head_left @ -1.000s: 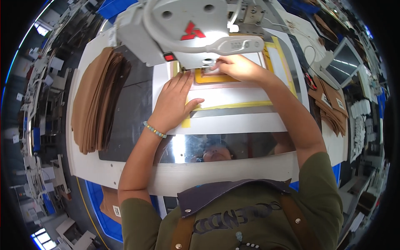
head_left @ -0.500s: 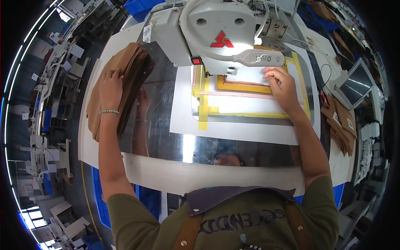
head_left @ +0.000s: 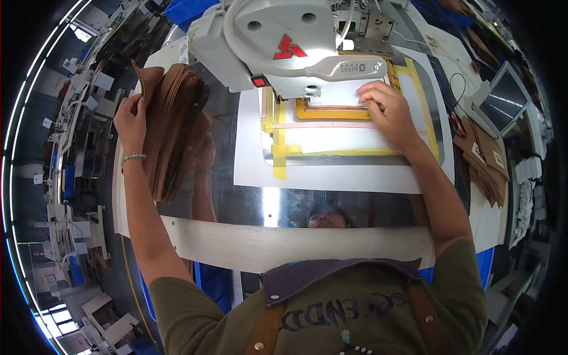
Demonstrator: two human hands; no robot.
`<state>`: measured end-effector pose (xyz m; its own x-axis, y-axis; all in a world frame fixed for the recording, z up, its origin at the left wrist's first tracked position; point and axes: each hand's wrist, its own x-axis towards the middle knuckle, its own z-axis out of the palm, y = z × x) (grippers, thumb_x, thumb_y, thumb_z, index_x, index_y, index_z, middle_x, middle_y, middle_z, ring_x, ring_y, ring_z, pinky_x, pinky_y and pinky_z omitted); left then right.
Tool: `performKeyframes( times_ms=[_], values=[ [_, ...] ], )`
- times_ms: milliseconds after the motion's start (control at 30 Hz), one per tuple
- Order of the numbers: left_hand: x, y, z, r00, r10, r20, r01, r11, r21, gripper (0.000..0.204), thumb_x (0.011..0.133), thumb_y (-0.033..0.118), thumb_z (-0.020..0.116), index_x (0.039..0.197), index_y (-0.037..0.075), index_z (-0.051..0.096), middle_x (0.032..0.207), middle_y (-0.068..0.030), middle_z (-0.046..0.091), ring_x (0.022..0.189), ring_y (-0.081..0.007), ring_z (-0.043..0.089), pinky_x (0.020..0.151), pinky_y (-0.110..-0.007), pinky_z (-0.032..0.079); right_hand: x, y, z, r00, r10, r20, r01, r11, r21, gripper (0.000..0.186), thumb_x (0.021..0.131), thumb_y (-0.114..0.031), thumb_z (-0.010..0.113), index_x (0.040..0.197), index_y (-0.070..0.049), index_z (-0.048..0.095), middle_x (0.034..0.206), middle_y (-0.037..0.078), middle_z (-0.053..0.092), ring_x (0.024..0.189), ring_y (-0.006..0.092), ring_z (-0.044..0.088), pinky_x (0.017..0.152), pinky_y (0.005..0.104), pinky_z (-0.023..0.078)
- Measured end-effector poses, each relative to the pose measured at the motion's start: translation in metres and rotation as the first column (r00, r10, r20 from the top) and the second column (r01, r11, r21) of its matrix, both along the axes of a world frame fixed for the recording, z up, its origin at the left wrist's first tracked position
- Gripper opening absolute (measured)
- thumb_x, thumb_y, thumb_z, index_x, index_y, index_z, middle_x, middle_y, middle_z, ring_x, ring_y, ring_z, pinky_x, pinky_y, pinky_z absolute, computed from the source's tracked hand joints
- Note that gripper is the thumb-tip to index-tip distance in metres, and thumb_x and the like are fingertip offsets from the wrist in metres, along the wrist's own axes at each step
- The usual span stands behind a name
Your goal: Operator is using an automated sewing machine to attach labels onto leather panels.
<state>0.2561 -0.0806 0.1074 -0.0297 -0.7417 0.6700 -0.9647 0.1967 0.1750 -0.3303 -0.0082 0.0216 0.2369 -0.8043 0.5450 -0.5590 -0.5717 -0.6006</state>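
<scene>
Landmark: the pale sewing machine head (head_left: pixel 278 47). The brown stack (head_left: pixel 168 130) of flat pieces lies to the left of the machine head, its pieces leaning together with edges fanned. The left hand (head_left: pixel 131 118) is on the stack's far side from the machine head, thumb and fingers pinching the edge of the outermost brown piece (head_left: pixel 149 81), whose upper corner curls away from the rest. From where I stand, material uncertain: cloth or thin hide. Judged light and limp enough to bend under one hand, yet with some body, since the curled corner stands up unsupported. Unlikely to break; creasing seems the likelier harm. Surface looks matt, so probably not slippery, though neighbours might cling and come along. Best hold, I judge: the free outer edge near that curl, one layer only, between thumb and fingertips. The right hand (head_left: pixel 389 112) is below and right of the machine head, over the yellow frame (head_left: pixel 334 113), fingers curled; whether it grips anything, cannot tell.
</scene>
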Motion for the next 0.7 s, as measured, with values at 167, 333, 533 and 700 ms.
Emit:
performKeyframes(
  times_ms=[167, 333, 533, 700],
  values=[
    [-0.094, 0.057, -0.027, 0.988, -0.107, 0.109, 0.102, 0.993, 0.052, 0.015, 0.100, 0.007, 0.073, 0.113, 0.003, 0.079, 0.089, -0.0122, 0.069, 0.073, -0.0242, 0.069, 0.066, -0.036, 0.055, 0.012, 0.011, 0.014, 0.993, -0.018, -0.119, -0.009, 0.976, -0.217, 0.015, 0.090, 0.005, 0.062, 0.099, -0.002, 0.071, 0.112, 0.007, 0.075, 0.089, 0.0241, 0.069, 0.077, 0.0348, 0.054],
    [-0.172, 0.100, -0.075, 0.787, -0.566, 0.244, 0.549, 0.824, 0.142, 0.016, 0.091, -0.001, 0.077, 0.107, 0.001, 0.076, 0.088, -0.0078, 0.060, 0.077, -0.0239, 0.063, 0.064, -0.037, 0.054, 0.052, 0.037, 0.020, 0.883, 0.142, -0.447, -0.277, 0.927, -0.254, 0.028, 0.085, -0.004, 0.074, 0.113, -0.005, 0.075, 0.118, 0.006, 0.075, 0.105, 0.0224, 0.068, 0.086, 0.0365, 0.054],
    [-0.189, 0.118, -0.080, 0.748, -0.622, 0.233, 0.563, 0.780, 0.275, 0.027, 0.089, -0.003, 0.077, 0.116, -0.001, 0.077, 0.088, -0.0092, 0.061, 0.078, -0.0270, 0.062, 0.067, -0.040, 0.053, 0.097, 0.036, 0.002, 0.744, 0.084, -0.663, -0.385, 0.865, -0.323, 0.033, 0.086, -0.011, 0.076, 0.118, -0.004, 0.077, 0.121, 0.006, 0.075, 0.106, 0.0193, 0.069, 0.085, 0.0313, 0.055],
    [-0.174, 0.136, -0.084, 0.770, -0.593, 0.234, 0.522, 0.797, 0.303, 0.027, 0.089, -0.002, 0.075, 0.116, 0.000, 0.076, 0.093, -0.0092, 0.066, 0.083, -0.0278, 0.066, 0.071, -0.040, 0.055, 0.122, 0.017, -0.013, 0.762, -0.059, -0.645, -0.330, 0.822, -0.464, 0.021, 0.082, -0.014, 0.075, 0.101, -0.005, 0.078, 0.106, 0.006, 0.073, 0.099, 0.0190, 0.068, 0.077, 0.0311, 0.055]
  ],
)
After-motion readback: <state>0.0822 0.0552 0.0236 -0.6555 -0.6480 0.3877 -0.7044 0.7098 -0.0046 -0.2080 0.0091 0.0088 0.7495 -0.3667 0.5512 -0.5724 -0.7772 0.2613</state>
